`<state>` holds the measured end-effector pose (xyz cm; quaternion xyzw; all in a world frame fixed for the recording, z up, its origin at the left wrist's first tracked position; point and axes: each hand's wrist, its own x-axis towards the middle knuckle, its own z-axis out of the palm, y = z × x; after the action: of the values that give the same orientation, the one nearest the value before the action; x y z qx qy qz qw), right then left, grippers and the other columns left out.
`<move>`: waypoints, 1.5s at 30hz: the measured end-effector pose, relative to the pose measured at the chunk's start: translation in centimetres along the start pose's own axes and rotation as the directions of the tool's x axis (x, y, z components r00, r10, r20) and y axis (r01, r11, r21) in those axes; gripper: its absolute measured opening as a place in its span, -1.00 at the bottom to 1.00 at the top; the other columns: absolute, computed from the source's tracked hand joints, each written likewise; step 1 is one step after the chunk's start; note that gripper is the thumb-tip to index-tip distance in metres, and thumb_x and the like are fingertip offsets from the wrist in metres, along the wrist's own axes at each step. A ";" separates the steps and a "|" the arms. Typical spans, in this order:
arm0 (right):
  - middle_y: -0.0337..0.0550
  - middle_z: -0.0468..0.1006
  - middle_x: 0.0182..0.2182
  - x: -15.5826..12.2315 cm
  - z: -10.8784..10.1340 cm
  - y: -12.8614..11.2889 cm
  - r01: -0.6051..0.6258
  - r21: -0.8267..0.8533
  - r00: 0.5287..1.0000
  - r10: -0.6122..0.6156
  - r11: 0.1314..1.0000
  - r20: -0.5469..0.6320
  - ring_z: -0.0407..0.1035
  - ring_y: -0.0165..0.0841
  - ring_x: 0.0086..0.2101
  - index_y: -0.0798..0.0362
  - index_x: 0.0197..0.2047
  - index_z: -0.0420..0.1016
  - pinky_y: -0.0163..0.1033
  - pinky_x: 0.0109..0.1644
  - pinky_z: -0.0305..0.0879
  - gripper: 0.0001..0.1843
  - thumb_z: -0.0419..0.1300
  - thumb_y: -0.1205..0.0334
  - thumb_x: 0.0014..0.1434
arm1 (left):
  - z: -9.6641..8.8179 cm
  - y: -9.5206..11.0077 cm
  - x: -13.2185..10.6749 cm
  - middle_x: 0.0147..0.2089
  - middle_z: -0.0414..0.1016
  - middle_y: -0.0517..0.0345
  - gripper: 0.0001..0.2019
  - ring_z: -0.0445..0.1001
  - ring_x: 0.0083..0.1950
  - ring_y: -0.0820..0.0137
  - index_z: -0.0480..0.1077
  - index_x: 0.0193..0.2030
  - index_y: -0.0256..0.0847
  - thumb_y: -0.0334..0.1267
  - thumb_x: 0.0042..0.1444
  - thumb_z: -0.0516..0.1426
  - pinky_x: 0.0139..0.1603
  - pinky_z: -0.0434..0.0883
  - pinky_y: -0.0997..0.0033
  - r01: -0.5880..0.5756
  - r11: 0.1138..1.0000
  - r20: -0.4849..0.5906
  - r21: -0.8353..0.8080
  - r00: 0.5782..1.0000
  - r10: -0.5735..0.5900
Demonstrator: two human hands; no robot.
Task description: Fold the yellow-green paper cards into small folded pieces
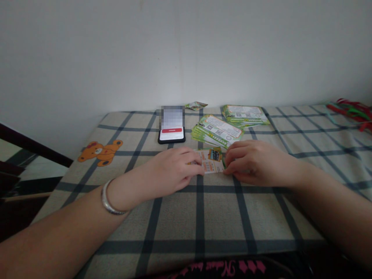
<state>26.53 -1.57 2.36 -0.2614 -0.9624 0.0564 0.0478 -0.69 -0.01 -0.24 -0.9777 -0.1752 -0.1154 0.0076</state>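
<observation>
Both my hands rest on a checked cloth surface and hold one small printed card between them. My left hand, with a silver bangle on its wrist, pinches the card's left edge with curled fingers. On the card's right edge my right hand pinches with its fingertips pressed together. The card lies flat or nearly flat on the cloth.
Just beyond the hands lie two stacks of green-and-white cards, one fanned and one further back. A phone lies to their left, a crumpled wrapper by the wall. Red and green strips sit far right. A bear print marks the cloth.
</observation>
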 end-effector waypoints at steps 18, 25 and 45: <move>-0.15 0.58 -0.23 0.4 1.6 0.5 0.017 0.176 0.982 0.017 0.984 -0.189 0.41 -0.36 -0.20 0.02 -0.16 0.57 -0.23 -0.12 0.32 -0.79 0.10 0.32 0.26 | 0.5 0.0 -0.2 -0.08 0.49 0.01 -0.76 0.45 -0.05 0.20 0.46 -0.02 -0.16 -0.37 0.22 0.07 -0.05 0.47 0.13 -0.044 0.988 -0.017 0.148 0.999 0.047; -0.14 0.57 -0.09 1.9 3.1 0.2 0.078 0.093 0.979 -0.058 0.993 -0.198 0.39 -0.34 -0.08 -0.01 -0.06 0.55 -0.18 0.03 0.29 -0.79 0.12 0.24 0.30 | 0.9 0.3 0.0 -0.03 0.52 0.14 -0.81 0.41 0.09 0.24 0.48 -0.08 -0.11 -0.36 0.28 0.06 0.20 0.35 0.08 -0.076 0.982 -0.115 0.174 0.989 0.097; -0.12 0.58 -0.15 2.2 3.1 0.0 0.076 -0.012 0.975 -0.077 0.997 -0.209 0.38 -0.30 -0.16 0.04 -0.10 0.55 -0.16 -0.07 0.31 -0.78 0.08 0.29 0.31 | 1.5 -0.7 0.0 0.04 0.53 0.11 -0.75 0.46 0.07 0.34 0.44 0.01 -0.17 -0.44 0.28 0.04 0.30 0.25 0.10 -0.099 0.966 -0.144 0.240 0.980 0.136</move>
<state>24.23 -0.67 -0.53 -0.2288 -0.9614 0.0246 0.1506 -0.63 0.69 -1.72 -0.9664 -0.1278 -0.1714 0.1425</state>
